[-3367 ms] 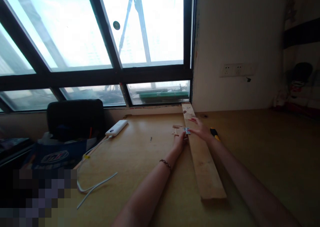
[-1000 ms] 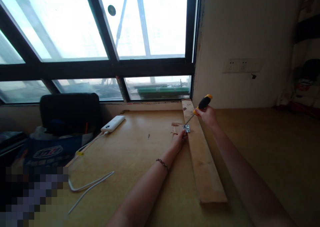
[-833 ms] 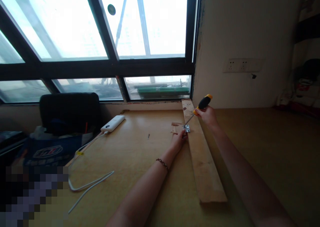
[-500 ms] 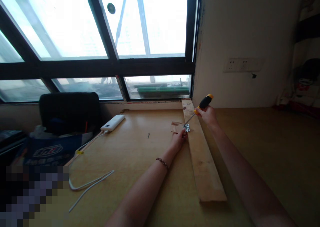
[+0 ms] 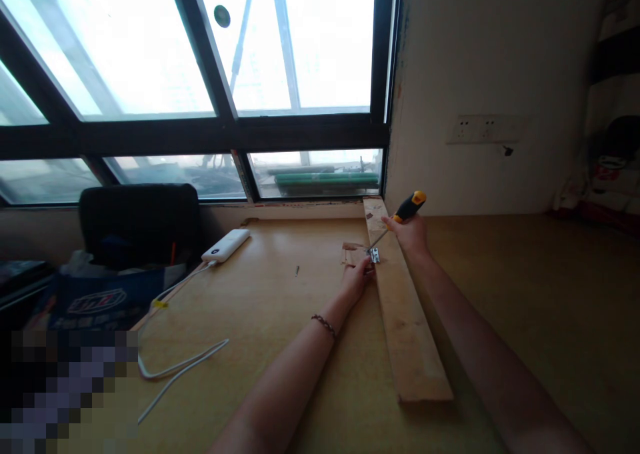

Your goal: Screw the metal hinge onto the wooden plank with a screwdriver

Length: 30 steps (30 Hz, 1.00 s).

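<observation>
A long wooden plank [image 5: 407, 321] lies on the yellow table [image 5: 260, 307], running from the window sill toward me. A small metal hinge [image 5: 375, 257] sits on its left edge. My right hand [image 5: 410, 232] is closed round a screwdriver [image 5: 406, 211] with a black and yellow handle, its tip down on the hinge. My left hand [image 5: 356, 279] rests beside the plank with its fingers pinched at the hinge. A small wooden piece [image 5: 353, 253] lies just left of the hinge.
A loose screw [image 5: 297, 271] lies on the table left of the hands. A white power bank [image 5: 226, 245] with a white cable [image 5: 170, 367] sits at the back left. A black chair [image 5: 140, 224] and a blue bag [image 5: 93, 301] stand beyond the left edge. Wall sockets [image 5: 480, 129] are at right.
Earlier my right hand lay flat on the plank with the screwdriver on the table; it now grips the screwdriver on the hinge. Over the last second the handle has turned slightly.
</observation>
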Available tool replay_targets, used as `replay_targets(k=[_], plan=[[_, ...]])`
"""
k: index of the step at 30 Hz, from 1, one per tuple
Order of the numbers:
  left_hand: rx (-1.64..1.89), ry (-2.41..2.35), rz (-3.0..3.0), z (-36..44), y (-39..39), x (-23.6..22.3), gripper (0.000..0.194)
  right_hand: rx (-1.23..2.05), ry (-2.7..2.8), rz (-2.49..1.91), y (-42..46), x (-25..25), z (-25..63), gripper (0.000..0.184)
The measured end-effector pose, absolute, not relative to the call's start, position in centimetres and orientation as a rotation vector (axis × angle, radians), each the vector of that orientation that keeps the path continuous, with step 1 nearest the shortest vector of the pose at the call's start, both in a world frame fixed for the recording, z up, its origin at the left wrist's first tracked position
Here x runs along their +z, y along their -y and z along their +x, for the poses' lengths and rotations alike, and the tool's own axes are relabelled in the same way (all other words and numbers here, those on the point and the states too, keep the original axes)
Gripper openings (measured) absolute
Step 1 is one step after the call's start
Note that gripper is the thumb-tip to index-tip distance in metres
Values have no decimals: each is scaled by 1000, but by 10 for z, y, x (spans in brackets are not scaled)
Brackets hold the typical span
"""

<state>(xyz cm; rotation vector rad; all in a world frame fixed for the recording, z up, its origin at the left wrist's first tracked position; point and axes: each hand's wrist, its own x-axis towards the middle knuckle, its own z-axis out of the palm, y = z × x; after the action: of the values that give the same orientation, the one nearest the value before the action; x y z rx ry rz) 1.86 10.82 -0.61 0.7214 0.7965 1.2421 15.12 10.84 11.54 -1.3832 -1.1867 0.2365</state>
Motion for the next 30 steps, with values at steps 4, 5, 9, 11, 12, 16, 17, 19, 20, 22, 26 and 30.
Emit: replay_targets(k=[4,5,9,11,12,16,17,19,20,22,26,30], plan=[[1224,-795,736,19,-110,-10,32,713,1145,-1105,-106,123,152,36],[1222,-798,740,19,-110,-10,33,808,1138,-1051,-103,127,152,36],[1246,-774,758,21,-108,-9,37,878,1121,-1002,-96,133,151,36],[1268,-769,767,21,-107,-8,37,727,1141,-1075,-98,130,151,38],[1273,-773,770,21,-107,-8,37,633,1158,-1124,-100,128,151,38],[1259,-780,774,20,-108,-9,36,396,1169,-1291,-107,119,153,39],[1256,-783,774,20,-109,-10,36,406,1152,-1297,-108,120,153,38],[1252,-790,773,20,-110,-11,36,493,1109,-1251,-105,123,153,36],[1249,-793,772,20,-110,-11,37,562,1095,-1209,-103,126,153,35],[1246,-798,769,20,-110,-11,36,715,1082,-1113,-97,133,152,33],[1253,-807,752,21,-109,-9,36,842,1054,-986,-93,139,152,30],[1264,-817,747,21,-109,-9,36,601,982,-1094,-99,131,151,43]])
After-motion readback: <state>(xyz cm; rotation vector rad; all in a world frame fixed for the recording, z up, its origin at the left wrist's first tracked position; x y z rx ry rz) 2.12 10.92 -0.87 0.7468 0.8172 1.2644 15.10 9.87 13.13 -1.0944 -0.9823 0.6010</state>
